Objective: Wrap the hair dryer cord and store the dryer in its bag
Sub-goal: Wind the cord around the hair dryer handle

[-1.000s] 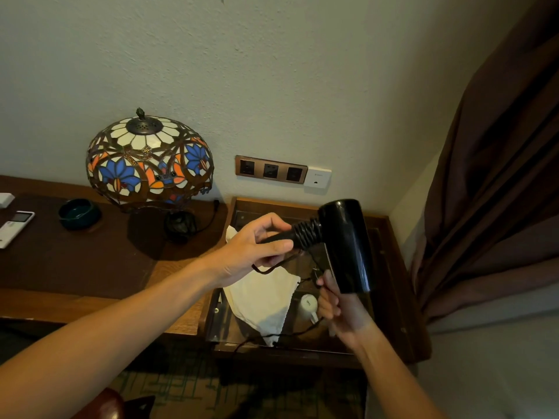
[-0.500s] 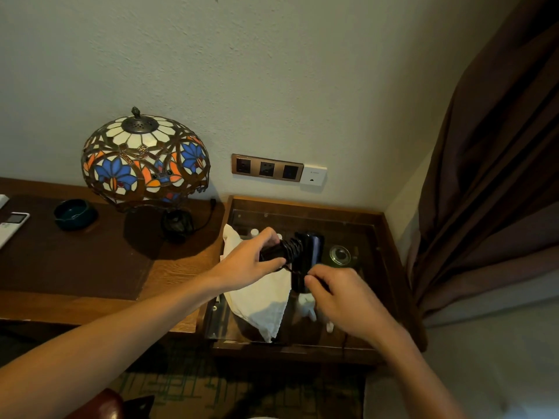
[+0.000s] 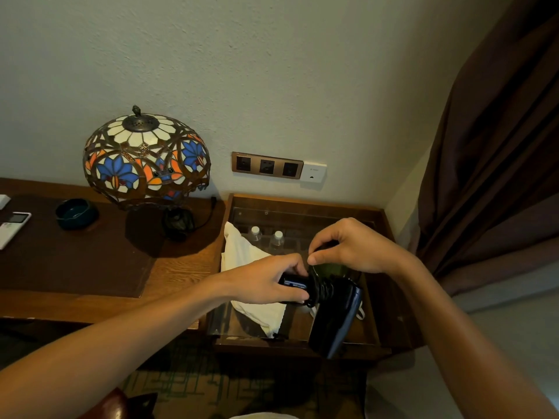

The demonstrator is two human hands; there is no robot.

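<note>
At centre frame, the left hand (image 3: 266, 282) grips the handle of the black hair dryer (image 3: 332, 313) above the glass-topped worktop (image 3: 305, 204). The right hand (image 3: 354, 247), fingers (image 3: 316, 249) pressed together, pinches the cord (image 3: 323, 290) coiled round the handle; the white bag (image 3: 245, 255) lies beneath.

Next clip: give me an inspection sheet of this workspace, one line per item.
Surface: glass-topped side table beside a wooden desk.
Job's things: black hair dryer held above the glass; white cloth bag lying on it, empty.
Clutter: two water bottles under the glass; lamp, ashtray, remote on the desk.
Grippers: left hand grips the handle; right hand pinches the cord.
Cables: cord coiled around the handle; plug hidden.
Surroundings: wall sockets, brown curtain.
</note>
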